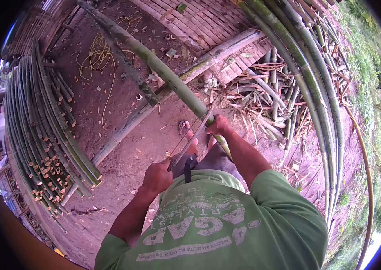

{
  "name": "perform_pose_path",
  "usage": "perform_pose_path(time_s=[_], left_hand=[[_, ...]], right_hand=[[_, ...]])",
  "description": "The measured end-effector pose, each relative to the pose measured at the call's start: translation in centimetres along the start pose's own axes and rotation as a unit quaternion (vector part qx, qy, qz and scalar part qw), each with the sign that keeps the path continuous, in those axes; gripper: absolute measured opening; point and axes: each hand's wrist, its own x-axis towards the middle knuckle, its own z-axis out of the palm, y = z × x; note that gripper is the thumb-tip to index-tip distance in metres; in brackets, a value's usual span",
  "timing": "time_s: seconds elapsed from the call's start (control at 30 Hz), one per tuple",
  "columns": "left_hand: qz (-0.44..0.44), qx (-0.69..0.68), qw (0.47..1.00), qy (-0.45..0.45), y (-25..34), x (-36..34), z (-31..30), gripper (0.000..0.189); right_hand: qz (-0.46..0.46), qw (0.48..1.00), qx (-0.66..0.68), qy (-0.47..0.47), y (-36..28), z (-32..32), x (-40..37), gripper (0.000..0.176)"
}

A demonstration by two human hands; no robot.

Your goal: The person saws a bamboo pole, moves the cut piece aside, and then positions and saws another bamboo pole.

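Observation:
A long green bamboo pole [156, 67] runs from the upper left towards my body, resting across a log rail. My right hand [218, 125] is closed around the pole near its close end, and a thinner, paler length of it pokes out below my fist. In my left hand [158, 177], fingers wrapped round the handle, is a bow saw [189, 143]. Its slim frame slants up and right and crosses the pole right beside my right hand, with a thin straight line alongside. Where blade and bamboo meet is too small to make out.
The log rail [125, 123] crosses in front of my feet. Stacked bamboo poles [33, 112] lie at left; long curved poles [318, 103] bend down the right. Bamboo offcuts [273, 94] litter the ground beside a slatted platform [204, 20]. Yellow cord [98, 54] lies loosely coiled upper left.

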Motion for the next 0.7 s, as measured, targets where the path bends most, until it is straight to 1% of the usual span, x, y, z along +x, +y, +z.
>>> perform_pose_path(time_s=[0.03,0.07,0.1,0.17,0.2,0.23,0.27,0.3,0.37,0.4,0.43,0.47,0.5,0.53,0.57,0.6,0.63,0.67,0.7], left_hand=[[-0.003,-0.003,1.000,-0.001,-0.2,-0.6,0.0,0.017],[-0.005,0.001,1.000,-0.011,0.0,1.1,0.6,0.018],[-0.006,0.006,1.000,-0.016,0.5,4.4,1.5,0.018],[0.022,0.065,0.997,-0.025,1.3,10.9,3.5,0.019],[0.041,0.057,0.997,-0.014,1.3,12.0,3.3,0.020],[0.055,0.051,0.997,-0.005,1.2,12.2,3.3,0.021],[0.058,0.050,0.997,-0.006,0.6,10.9,3.6,0.022],[0.037,0.034,0.999,-0.011,-0.2,9.3,3.0,0.023],[0.026,0.006,1.000,-0.002,-1.5,6.4,1.3,0.025],[0.032,-0.011,0.999,0.005,-2.5,4.9,0.7,0.026],[0.056,-0.031,0.997,0.036,-4.4,3.9,1.2,0.025],[0.080,-0.053,0.993,0.065,-6.4,2.7,1.8,0.025],[0.095,-0.023,0.993,0.064,-7.8,1.4,1.7,0.025],[0.110,0.008,0.992,0.061,-8.9,0.2,1.6,0.026],[0.112,-0.002,0.991,0.069,-9.5,-0.7,1.6,0.025],[0.113,-0.012,0.991,0.076,-9.8,-1.6,1.7,0.024],[0.113,-0.021,0.990,0.084,-10.2,-2.3,1.8,0.023],[0.105,-0.025,0.992,0.072,-10.9,-3.1,2.1,0.022],[0.095,-0.028,0.993,0.059,-11.5,-3.8,2.5,0.022]], right_hand=[[0.010,1.000,-0.001,-0.006,-0.4,0.1,-0.3,0.049],[0.019,1.000,-0.008,-0.013,-0.5,0.1,-0.7,0.051],[0.006,1.000,-0.012,-0.024,-0.3,0.8,-0.5,0.052],[-0.019,0.999,-0.017,-0.040,0.1,2.7,-0.4,0.055],[-0.030,0.999,-0.019,-0.023,-0.8,1.2,-1.9,0.060],[-0.001,1.000,-0.017,-0.006,-0.5,0.1,-2.2,0.060],[0.003,1.000,-0.031,-0.002,1.6,0.4,-0.2,0.059],[0.004,0.999,-0.040,0.007,3.5,0.7,2.0,0.058],[-0.001,0.998,-0.048,0.031,-0.6,-5.7,-2.4,0.056],[-0.032,0.997,-0.022,0.067,-0.1,-6.6,-2.5,0.057],[-0.064,0.993,0.000,0.102,0.8,-7.8,-2.3,0.058],[-0.008,0.994,-0.045,0.102,2.5,-8.6,-1.0,0.059],[-0.029,0.989,-0.064,0.134,1.1,-10.2,-2.3,0.055],[-0.028,0.991,-0.061,0.115,-1.2,-12.1,-3.5,0.054],[-0.026,0.993,-0.058,0.095,-2.9,-13.6,-3.8,0.053],[-0.004,0.987,-0.091,0.129,-1.6,-13.1,-0.8,0.051],[-0.004,0.988,-0.086,0.126,-4.8,-14.3,-1.1,0.050],[-0.023,0.987,-0.089,0.132,-6.5,-14.6,0.1,0.049],[-0.033,0.981,-0.109,0.158,-8.7,-14.7,1.3,0.049]])
